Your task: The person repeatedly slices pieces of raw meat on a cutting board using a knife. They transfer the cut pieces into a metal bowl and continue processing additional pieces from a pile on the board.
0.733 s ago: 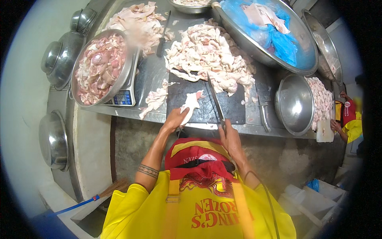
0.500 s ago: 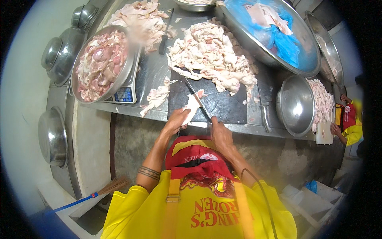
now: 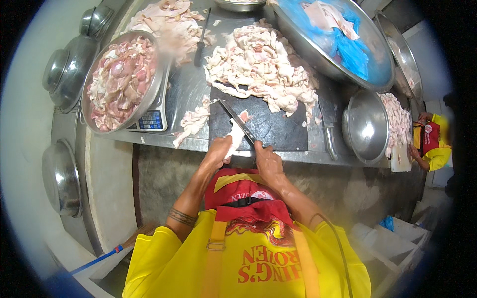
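A pale piece of raw fatty skin [image 3: 233,138] lies on the dark cutting board [image 3: 278,129] at the table's front edge. My left hand [image 3: 217,153] is closed on its near end. My right hand [image 3: 266,159] grips a knife [image 3: 227,111] by the handle, its long blade lying diagonally over the piece and pointing forward-left. A large heap of pale pieces [image 3: 258,59] covers the board's back part and the table behind it. A smaller strip [image 3: 191,121] lies just left of the board, and another knife [image 3: 328,141] lies to its right.
A bowl of pink pieces [image 3: 119,82] rests on a scale [image 3: 151,119] at left. At right are a wide basin with blue plastic [image 3: 348,52] and a steel bowl [image 3: 365,129]. A co-worker [image 3: 430,141] stands at the far right. Another knife [image 3: 198,49] lies at the back.
My right hand has moved left with the knife, and the blade has swung from upright beside the piece to a slant across it. My left hand stays on the piece.
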`<state>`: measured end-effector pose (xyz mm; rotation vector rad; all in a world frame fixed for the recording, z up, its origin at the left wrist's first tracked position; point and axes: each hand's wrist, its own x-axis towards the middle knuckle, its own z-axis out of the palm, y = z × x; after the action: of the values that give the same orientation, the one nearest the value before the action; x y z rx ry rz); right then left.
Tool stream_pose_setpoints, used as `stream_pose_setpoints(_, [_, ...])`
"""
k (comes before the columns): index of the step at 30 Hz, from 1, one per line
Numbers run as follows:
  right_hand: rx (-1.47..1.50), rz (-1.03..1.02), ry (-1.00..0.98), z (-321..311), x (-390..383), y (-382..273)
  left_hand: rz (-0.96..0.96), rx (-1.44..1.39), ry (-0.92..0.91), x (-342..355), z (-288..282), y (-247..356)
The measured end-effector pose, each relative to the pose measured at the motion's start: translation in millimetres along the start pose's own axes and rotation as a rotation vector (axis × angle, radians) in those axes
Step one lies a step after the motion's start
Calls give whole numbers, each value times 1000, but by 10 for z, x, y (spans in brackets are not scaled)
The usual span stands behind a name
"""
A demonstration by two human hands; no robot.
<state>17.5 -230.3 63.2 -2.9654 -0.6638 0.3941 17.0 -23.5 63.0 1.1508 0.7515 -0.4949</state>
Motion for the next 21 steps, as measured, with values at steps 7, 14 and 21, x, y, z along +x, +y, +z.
stream_pose_setpoints(7, [150, 2, -114, -202, -477, 145, -25, -393, 6, 439, -508, 231])
stream_pose_setpoints(14, [198, 80, -160, -252, -617, 70, 56, -209, -51, 44, -293, -36])
stream_pose_setpoints(21, [230, 113, -141, -97, -233, -169, 721, 585, -21, -364, -75, -404])
